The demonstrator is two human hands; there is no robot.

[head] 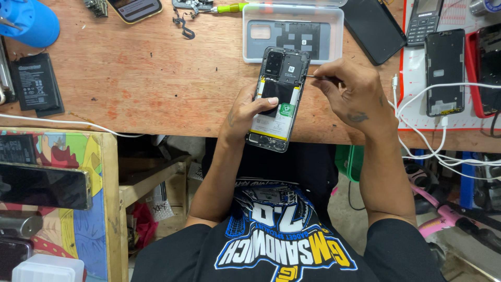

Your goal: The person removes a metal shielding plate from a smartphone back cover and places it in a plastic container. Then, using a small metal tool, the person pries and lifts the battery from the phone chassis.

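Observation:
An opened smartphone with its back cover off lies at the front edge of the wooden workbench, battery and black shield plates exposed. My left hand grips its lower left side, thumb resting on the battery. My right hand pinches a thin metal tool whose tip touches the phone's upper right edge near the camera block.
A clear plastic tray holding a grey back cover sits just behind the phone. Several other phones and white cables lie on a mat at the right. A loose battery lies at the left, a colourful box below it.

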